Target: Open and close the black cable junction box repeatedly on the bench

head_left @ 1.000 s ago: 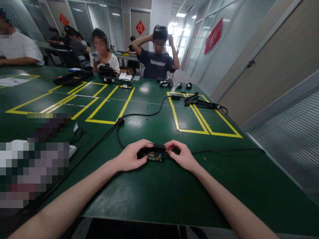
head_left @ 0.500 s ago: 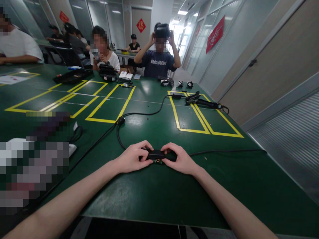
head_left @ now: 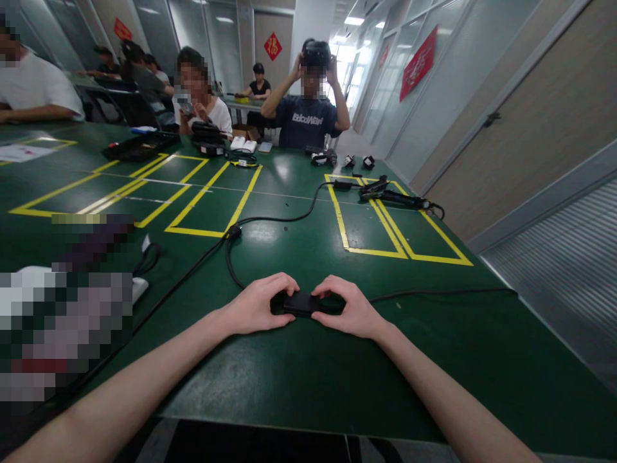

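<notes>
A black power adapter [head_left: 302,305], a slim box with a cable running from either side, lies on the green table [head_left: 270,386] in front of me. My left hand [head_left: 265,303] grips its left end, thumb on the near edge and fingertips at the far edge. At the opposite end my right hand [head_left: 345,307] pinches it in the same way. The case looks covered, and no circuit board shows now. One black cable [head_left: 434,292] leads off to the right table edge. Another [head_left: 228,260] curves up from behind my left hand to a plug joint [head_left: 234,232].
Yellow tape rectangles [head_left: 376,254] mark the table. A black soldering-type tool or clamp [head_left: 395,196] lies at right. At the back are a black tray [head_left: 139,146] and white boxes [head_left: 243,145]. A person [head_left: 308,122] sits opposite, hands at a headset. Blurred-out items fill the left.
The black case has tipped down flat over the green circuit board, which showed at its near edge before. Fingers of both my hands have shifted to its edges.
</notes>
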`<action>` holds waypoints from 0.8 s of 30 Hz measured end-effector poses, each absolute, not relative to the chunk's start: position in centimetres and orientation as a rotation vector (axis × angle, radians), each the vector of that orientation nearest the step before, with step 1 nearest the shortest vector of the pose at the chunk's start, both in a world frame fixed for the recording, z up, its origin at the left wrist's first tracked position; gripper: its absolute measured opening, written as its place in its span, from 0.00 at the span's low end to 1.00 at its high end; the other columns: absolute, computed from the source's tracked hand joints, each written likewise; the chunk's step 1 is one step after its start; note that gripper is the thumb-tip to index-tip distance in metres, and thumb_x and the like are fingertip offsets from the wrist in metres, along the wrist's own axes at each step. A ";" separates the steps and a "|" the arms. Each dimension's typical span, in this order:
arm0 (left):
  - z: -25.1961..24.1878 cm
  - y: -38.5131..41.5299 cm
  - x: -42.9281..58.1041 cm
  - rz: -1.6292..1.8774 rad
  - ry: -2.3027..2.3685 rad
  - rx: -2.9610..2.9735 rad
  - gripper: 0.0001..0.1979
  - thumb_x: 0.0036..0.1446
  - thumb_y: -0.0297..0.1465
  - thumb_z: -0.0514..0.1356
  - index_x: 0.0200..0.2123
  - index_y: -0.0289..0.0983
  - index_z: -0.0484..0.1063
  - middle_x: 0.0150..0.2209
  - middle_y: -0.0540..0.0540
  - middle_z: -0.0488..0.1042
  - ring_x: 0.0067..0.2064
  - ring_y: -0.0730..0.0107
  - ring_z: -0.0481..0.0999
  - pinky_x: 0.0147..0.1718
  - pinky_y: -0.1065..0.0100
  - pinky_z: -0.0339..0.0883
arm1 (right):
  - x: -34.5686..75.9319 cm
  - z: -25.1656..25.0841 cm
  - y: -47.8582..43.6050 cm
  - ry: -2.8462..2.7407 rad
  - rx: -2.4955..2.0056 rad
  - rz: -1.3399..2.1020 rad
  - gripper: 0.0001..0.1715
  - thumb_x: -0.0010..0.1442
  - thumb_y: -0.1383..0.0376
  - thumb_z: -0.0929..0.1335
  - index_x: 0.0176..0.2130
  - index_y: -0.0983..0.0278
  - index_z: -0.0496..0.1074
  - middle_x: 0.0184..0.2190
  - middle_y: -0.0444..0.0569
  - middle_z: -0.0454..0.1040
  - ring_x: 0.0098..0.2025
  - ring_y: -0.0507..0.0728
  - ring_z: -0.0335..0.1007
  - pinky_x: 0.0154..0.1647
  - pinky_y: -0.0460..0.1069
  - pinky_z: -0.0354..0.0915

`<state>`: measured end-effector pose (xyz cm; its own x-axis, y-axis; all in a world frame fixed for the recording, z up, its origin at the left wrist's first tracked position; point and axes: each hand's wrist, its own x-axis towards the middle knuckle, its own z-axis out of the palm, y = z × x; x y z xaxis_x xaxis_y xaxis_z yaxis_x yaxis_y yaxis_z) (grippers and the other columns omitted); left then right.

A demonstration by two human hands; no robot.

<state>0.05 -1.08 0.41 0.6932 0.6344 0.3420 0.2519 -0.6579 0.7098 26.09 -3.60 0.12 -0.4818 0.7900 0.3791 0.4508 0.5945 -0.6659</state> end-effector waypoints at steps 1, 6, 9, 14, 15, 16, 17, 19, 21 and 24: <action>0.4 -1.1 0.0 0.761 0.683 2.271 0.15 0.53 0.26 0.67 0.42 0.39 0.68 0.47 0.45 0.77 0.46 0.62 0.78 0.46 0.64 0.71 | 26.1 0.2 -3.6 -2.154 -0.963 0.627 0.11 0.56 0.63 0.76 0.40 0.60 0.75 0.35 0.48 0.78 0.37 0.58 0.75 0.39 0.53 0.70; 0.4 -1.0 0.0 0.711 0.686 2.307 0.16 0.54 0.26 0.66 0.47 0.39 0.72 0.46 0.45 0.78 0.46 0.61 0.79 0.46 0.64 0.72 | 26.1 0.4 -3.6 -2.194 -0.881 0.603 0.08 0.58 0.63 0.75 0.36 0.60 0.73 0.36 0.50 0.79 0.38 0.60 0.75 0.40 0.55 0.70; 0.2 -0.9 0.0 0.716 0.677 2.304 0.15 0.54 0.27 0.65 0.47 0.38 0.73 0.46 0.44 0.79 0.46 0.62 0.79 0.46 0.64 0.73 | 26.0 0.5 -3.6 -2.218 -0.850 0.575 0.08 0.58 0.64 0.74 0.35 0.59 0.71 0.35 0.50 0.79 0.38 0.60 0.74 0.40 0.55 0.70; -0.2 -0.8 0.0 0.738 0.663 2.336 0.11 0.55 0.29 0.65 0.43 0.39 0.73 0.46 0.44 0.80 0.46 0.61 0.80 0.47 0.64 0.73 | 25.8 0.5 -3.7 -2.322 -0.875 0.492 0.14 0.55 0.65 0.75 0.37 0.59 0.68 0.39 0.50 0.78 0.40 0.60 0.73 0.40 0.53 0.68; -0.2 -0.8 0.0 0.742 0.673 2.347 0.10 0.55 0.29 0.65 0.42 0.39 0.73 0.46 0.44 0.80 0.46 0.61 0.81 0.47 0.64 0.73 | 25.8 0.4 -3.8 -2.338 -0.899 0.479 0.16 0.54 0.65 0.76 0.38 0.59 0.68 0.40 0.51 0.78 0.40 0.60 0.74 0.40 0.53 0.68; -0.1 -0.8 0.1 0.741 0.693 2.362 0.10 0.55 0.30 0.65 0.42 0.39 0.73 0.46 0.44 0.80 0.46 0.61 0.81 0.46 0.64 0.73 | 25.8 0.3 -3.8 -2.348 -0.927 0.468 0.17 0.54 0.65 0.77 0.39 0.59 0.68 0.40 0.50 0.78 0.41 0.60 0.74 0.40 0.53 0.68; 0.0 -0.8 0.1 0.733 0.718 2.383 0.10 0.56 0.30 0.65 0.42 0.39 0.73 0.45 0.44 0.80 0.45 0.61 0.80 0.46 0.64 0.73 | 25.8 0.2 -3.8 -2.350 -0.953 0.457 0.17 0.54 0.64 0.77 0.40 0.59 0.69 0.40 0.50 0.78 0.40 0.60 0.74 0.40 0.53 0.68; 0.2 -0.8 0.3 0.692 0.754 2.455 0.13 0.56 0.31 0.64 0.46 0.39 0.73 0.44 0.44 0.80 0.45 0.60 0.80 0.46 0.63 0.72 | 25.6 0.1 -3.9 -2.349 -0.977 0.432 0.16 0.56 0.65 0.76 0.42 0.59 0.70 0.39 0.50 0.78 0.40 0.60 0.74 0.40 0.53 0.68; 0.3 -0.8 0.4 0.640 0.768 2.549 0.18 0.56 0.31 0.64 0.51 0.39 0.73 0.45 0.44 0.80 0.46 0.58 0.79 0.47 0.61 0.72 | 25.4 0.0 -3.9 -2.349 -0.974 0.400 0.15 0.58 0.65 0.74 0.45 0.60 0.71 0.39 0.51 0.78 0.39 0.60 0.74 0.40 0.53 0.69; 0.3 -0.7 0.5 0.579 0.777 2.659 0.18 0.60 0.30 0.63 0.54 0.38 0.72 0.46 0.43 0.80 0.47 0.57 0.78 0.48 0.60 0.71 | 25.2 0.0 -4.0 -2.386 -0.975 0.347 0.17 0.61 0.64 0.70 0.51 0.61 0.72 0.41 0.53 0.80 0.41 0.61 0.76 0.44 0.54 0.70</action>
<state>0.55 -0.72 0.28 0.7710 0.5663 0.2912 0.4411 -0.8048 0.3972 25.18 -4.02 0.04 -0.5962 0.7073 0.3797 0.5701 0.7061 -0.4201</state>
